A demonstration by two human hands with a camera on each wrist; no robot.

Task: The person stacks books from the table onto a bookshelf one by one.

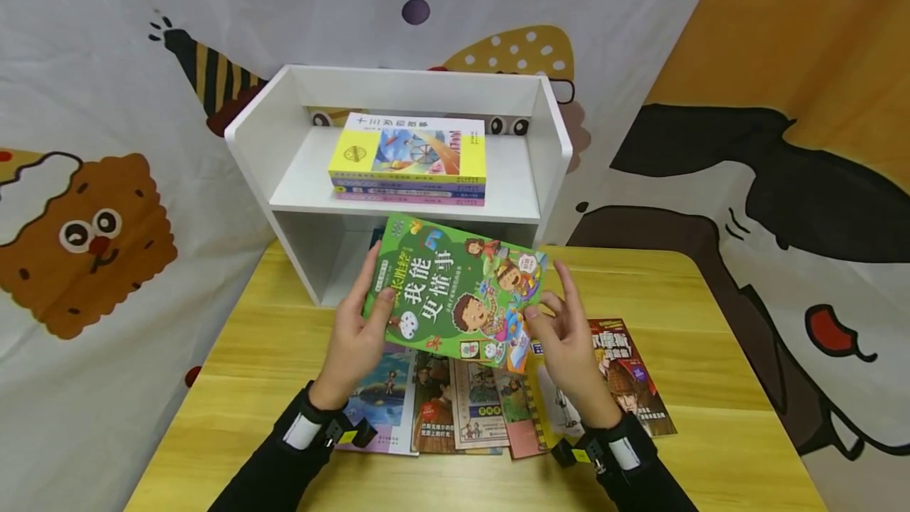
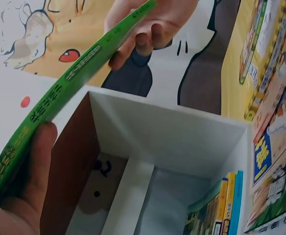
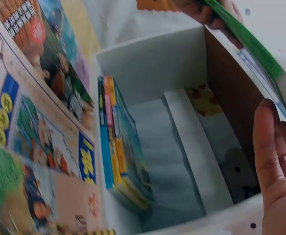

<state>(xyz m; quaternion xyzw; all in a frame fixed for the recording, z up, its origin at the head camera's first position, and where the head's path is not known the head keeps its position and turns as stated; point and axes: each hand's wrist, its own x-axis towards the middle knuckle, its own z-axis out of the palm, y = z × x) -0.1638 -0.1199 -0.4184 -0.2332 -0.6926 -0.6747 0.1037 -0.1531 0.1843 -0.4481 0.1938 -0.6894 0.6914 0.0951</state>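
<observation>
Nearest, loose books lie overlapping on the surface. Above them, the left hand pinches the green book by its left edge, thumb on the cover; the right hand is loosely spread at the opposite edge, thumb over the cover, its contact unclear. The step in hand seems to be supporting this raised, tilted book; moving it would call for a firmer right-hand hold. Beyond, the white shelf carries a flat stack above and upright books below.
</observation>
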